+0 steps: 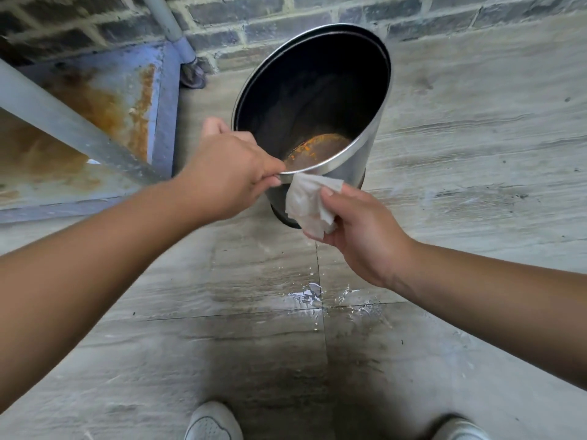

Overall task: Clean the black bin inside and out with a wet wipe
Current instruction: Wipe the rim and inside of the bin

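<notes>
The black bin [317,90] stands on the floor, tilted toward me, with a shiny metal rim and outer wall. Its inside is dark, and the bottom shows an orange rusty stain [317,147]. My left hand [228,173] grips the near rim and holds the bin tilted. My right hand [359,230] holds a crumpled white wet wipe [309,201] against the outer wall just below the near rim.
A rusty blue metal cart [127,96] with a grey frame bar and a caster wheel [192,74] stands at the left. A dark brick wall [317,14] runs behind the bin. The grey tiled floor [476,138] has a wet patch near my white shoes [212,422].
</notes>
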Demonstrator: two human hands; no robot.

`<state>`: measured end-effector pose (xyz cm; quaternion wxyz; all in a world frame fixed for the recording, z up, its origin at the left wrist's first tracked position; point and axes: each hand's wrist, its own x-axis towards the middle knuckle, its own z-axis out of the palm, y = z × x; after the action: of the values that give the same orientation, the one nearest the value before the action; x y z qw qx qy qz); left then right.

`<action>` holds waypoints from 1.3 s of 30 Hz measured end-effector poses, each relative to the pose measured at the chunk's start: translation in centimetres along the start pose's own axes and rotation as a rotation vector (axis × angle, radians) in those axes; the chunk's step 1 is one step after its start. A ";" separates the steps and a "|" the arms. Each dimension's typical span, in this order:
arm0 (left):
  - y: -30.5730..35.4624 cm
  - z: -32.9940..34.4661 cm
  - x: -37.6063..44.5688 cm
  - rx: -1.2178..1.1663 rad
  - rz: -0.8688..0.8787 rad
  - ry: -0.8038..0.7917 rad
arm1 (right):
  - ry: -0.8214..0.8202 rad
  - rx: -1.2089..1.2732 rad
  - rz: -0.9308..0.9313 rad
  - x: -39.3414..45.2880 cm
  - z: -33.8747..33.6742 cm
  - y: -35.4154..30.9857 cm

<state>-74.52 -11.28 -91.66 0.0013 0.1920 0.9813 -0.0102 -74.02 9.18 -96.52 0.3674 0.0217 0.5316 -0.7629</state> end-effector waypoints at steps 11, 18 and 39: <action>6.9 -2.2 1.9 -0.495 -0.115 -0.404 | -0.158 0.363 -0.063 -3.9 -3.1 -5.9; 2.7 -5.1 4.1 -1.877 -0.436 -0.220 | 0.014 0.055 -0.279 -1.0 -2.5 -9.9; 2.0 -2.9 4.4 -1.426 -0.406 0.116 | -0.038 -0.573 -0.399 2.2 -3.3 -10.7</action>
<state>-77.85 -7.74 -88.88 0.0717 -0.0405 0.7645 0.6393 -83.04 12.51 -90.39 0.2120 -0.2007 0.7109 -0.6399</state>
